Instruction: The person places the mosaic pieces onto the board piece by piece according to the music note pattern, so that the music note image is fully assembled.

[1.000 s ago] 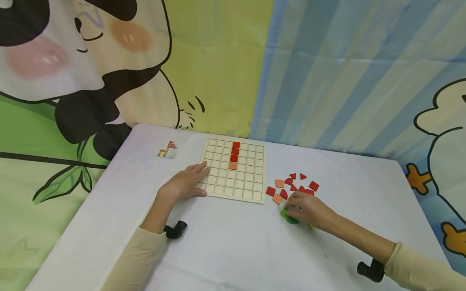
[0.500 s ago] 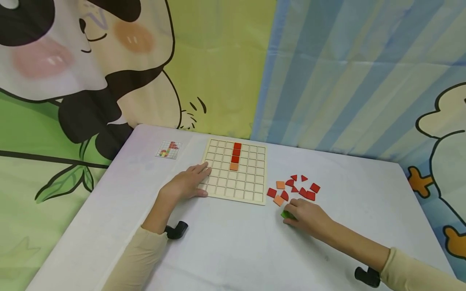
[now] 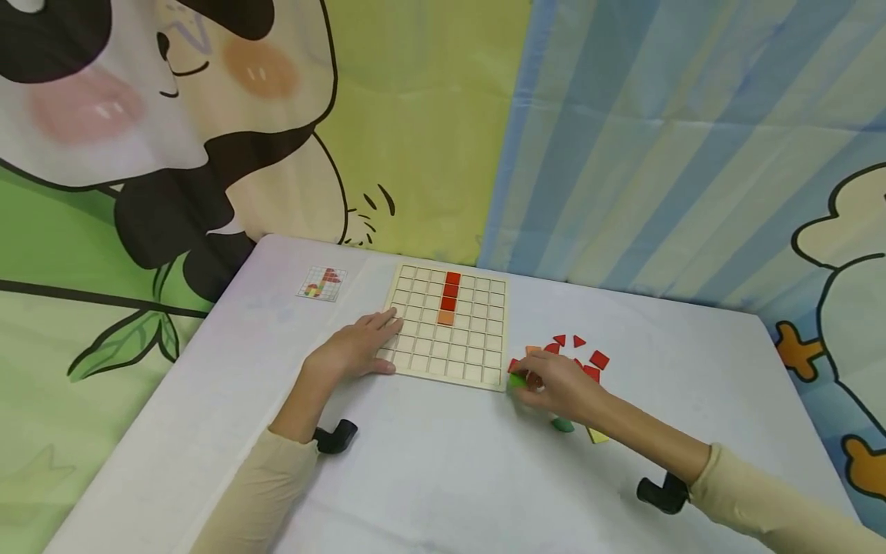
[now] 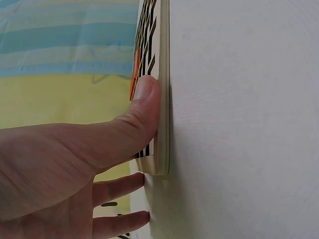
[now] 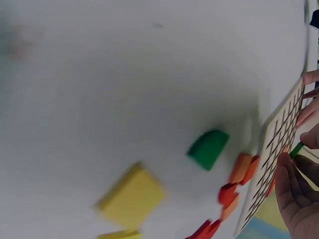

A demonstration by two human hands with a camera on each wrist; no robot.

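My left hand (image 3: 349,350) rests at the left edge of a pale gridded board (image 3: 421,346). Its thumb (image 4: 142,102) presses on the board's rim in the left wrist view, while the other fingers lie stretched out. A column of red square tiles (image 3: 450,291) sits in the grid, with one orange square tile (image 3: 446,317) below them. Between thumb and fingertips, my right hand (image 3: 564,385) pinches a light green tile (image 3: 517,380), close to the board's lower right corner. Under the right hand lie a dark green quarter-round piece (image 5: 208,149) and a yellow square piece (image 5: 133,196).
Loose red pieces (image 3: 599,359), squares, triangles and quarter-rounds, lie right of the board, partly hidden by the right hand. A small printed pattern card (image 3: 322,284) lies on the white table (image 3: 415,477) to the board's left. A cartoon-printed cloth (image 3: 415,131) hangs behind.
My right hand has picked up the light green tile and moved left toward the board, uncovering the dark green and yellow pieces. The left hand stays at the board's edge.
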